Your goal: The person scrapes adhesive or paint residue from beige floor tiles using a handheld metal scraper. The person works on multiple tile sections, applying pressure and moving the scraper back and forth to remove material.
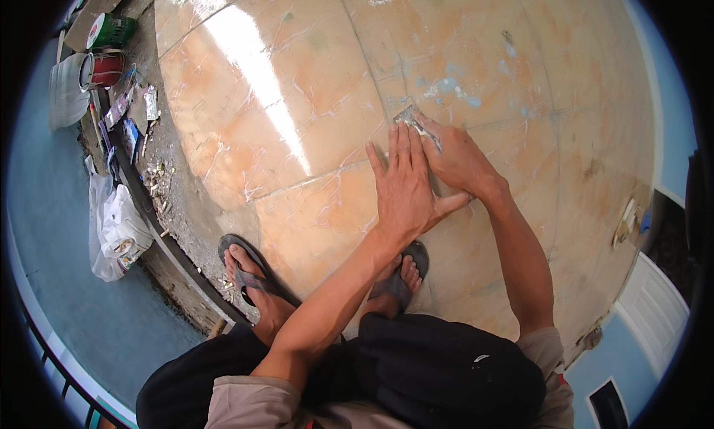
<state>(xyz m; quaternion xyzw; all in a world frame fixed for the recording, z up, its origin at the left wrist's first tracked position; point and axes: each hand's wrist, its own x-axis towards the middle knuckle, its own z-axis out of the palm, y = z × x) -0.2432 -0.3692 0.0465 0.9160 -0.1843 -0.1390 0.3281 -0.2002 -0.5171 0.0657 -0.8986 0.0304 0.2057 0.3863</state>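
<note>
On the marbled tan floor tiles (312,222), my right hand (460,158) grips a flat metal scraper blade (405,115), its whitish, smeared edge lying against the tile. My left hand (404,192) lies palm down with fingers spread, its fingertips at the blade and its thumb reaching under my right wrist. Most of the tool and any handle are hidden by the hands. Light blue paint spots (449,86) mark the tile just beyond the blade. A grout line runs away from the blade's left corner.
My sandalled feet (251,273) are on the floor below the hands. Along the left edge stand a green can (111,31) and a red can (106,70), near torn wrappers (120,108), cigarette butts (159,178) and a white plastic bag (120,222). A white door (652,306) is at right.
</note>
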